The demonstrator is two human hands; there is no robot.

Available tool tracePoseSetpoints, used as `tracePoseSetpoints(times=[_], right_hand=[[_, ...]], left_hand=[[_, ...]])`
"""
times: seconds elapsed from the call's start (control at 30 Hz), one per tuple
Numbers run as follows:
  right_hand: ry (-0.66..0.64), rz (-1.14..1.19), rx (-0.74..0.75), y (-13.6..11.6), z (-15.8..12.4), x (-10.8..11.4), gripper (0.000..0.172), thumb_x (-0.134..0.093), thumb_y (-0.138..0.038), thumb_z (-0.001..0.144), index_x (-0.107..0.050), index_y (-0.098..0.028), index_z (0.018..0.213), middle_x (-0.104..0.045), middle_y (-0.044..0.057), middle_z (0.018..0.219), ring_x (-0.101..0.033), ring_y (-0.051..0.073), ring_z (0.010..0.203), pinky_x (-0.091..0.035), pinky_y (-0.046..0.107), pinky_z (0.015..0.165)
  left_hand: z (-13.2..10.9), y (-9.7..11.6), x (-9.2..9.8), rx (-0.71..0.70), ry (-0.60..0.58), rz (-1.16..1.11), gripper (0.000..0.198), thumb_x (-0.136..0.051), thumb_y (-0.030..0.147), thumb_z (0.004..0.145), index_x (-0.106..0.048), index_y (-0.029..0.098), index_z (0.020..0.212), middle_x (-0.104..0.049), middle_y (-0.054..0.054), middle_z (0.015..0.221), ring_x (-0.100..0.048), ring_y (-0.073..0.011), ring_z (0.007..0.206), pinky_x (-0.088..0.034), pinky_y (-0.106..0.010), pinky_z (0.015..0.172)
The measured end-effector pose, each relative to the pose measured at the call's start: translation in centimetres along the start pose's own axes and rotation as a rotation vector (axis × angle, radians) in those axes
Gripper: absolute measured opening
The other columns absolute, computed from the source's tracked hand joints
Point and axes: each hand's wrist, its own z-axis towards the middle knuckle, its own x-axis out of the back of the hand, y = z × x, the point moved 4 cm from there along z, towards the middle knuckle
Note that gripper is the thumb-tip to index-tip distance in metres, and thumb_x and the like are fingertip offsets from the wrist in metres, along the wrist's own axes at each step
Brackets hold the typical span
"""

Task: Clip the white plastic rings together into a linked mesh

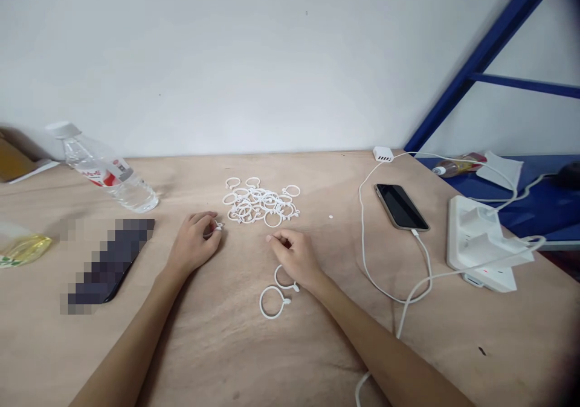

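A pile of white plastic curtain rings (273, 218) with small eyelets lies mid-table, beyond and between my hands. At its left, my left hand (194, 242) is curled, thumb and fingertips closed around a small white piece (219, 226) that is mostly hidden. My right hand (296, 254) rests on the near right side of the pile, its fingers curled in and closed; whatever they hold, if anything, is hidden. Partly under that hand is one loose curtain ring (284, 279). Another separate curtain ring (272, 302) lies flat just nearer to me.
To the left, a clear plastic bottle (113, 177) leans near a dark, pixelated flat object (111, 262) and a yellow packet (27, 250). At right are a phone (402, 206) on a white cable (362, 226), a small white adapter (383, 154) and a power strip (475, 238).
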Motion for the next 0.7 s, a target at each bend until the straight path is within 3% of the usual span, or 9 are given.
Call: tracePoseSetpoints(times=[0.23, 0.4, 0.5, 0.57, 0.7], right_hand=[[0.018, -0.012, 0.025, 0.2, 0.1, 0.0, 0.030, -0.054, -0.030, 0.080, -0.047, -0.017, 0.053, -0.038, -0.005, 0.051, -0.038, 0.009, 0.052, -0.028, 0.023, 0.054], [0.030, -0.024, 0.029, 0.1, 0.2, 0.0, 0.031, -0.055, -0.029, 0.080, -0.047, -0.017, 0.052, -0.039, -0.006, 0.050, -0.039, 0.008, 0.051, -0.028, 0.022, 0.053], [0.016, -0.024, 0.021, -0.1, 0.3, 0.1, 0.030, -0.056, -0.029, 0.081, -0.051, -0.016, 0.055, -0.041, -0.006, 0.051, -0.040, 0.008, 0.052, -0.029, 0.022, 0.053], [0.001, -0.008, 0.019, -0.2, 0.3, 0.2, 0.026, -0.057, -0.028, 0.081, -0.056, -0.016, 0.058, -0.043, -0.005, 0.052, -0.041, 0.009, 0.053, -0.030, 0.022, 0.054], [-0.065, 0.068, 0.036, -0.4, 0.1, 0.4, 0.020, -0.054, -0.030, 0.085, -0.068, -0.016, 0.081, -0.052, -0.003, 0.062, -0.047, 0.010, 0.060, -0.036, 0.023, 0.059]], left_hand=[[-0.1, 0.4, 0.2, -0.018, 0.014, 0.026, 0.015, -0.043, 0.027, 0.085, -0.056, 0.019, 0.086, -0.067, -0.010, 0.101, -0.057, -0.0282, 0.099, -0.048, -0.045, 0.088], [-0.4, 1.0, 0.2, -0.129, 0.015, -0.022, 0.022, -0.043, 0.034, 0.089, -0.059, 0.020, 0.093, -0.065, -0.009, 0.109, -0.059, -0.0235, 0.100, -0.049, -0.038, 0.089], [-0.9, 2.1, 0.8, -0.219, 0.091, -0.101, 0.017, -0.053, 0.036, 0.087, -0.060, 0.022, 0.094, -0.066, -0.006, 0.105, -0.062, -0.0207, 0.097, -0.050, -0.034, 0.087], [-1.2, 3.1, 1.1, -0.198, 0.159, -0.182, 0.019, -0.059, 0.036, 0.085, -0.058, 0.022, 0.098, -0.067, -0.004, 0.100, -0.062, -0.0181, 0.088, -0.051, -0.031, 0.081], [-1.3, 5.8, 0.3, -0.164, 0.113, -0.340, 0.030, -0.066, 0.039, 0.080, -0.057, 0.020, 0.103, -0.066, 0.000, 0.087, -0.059, -0.0132, 0.072, -0.050, -0.025, 0.067]])
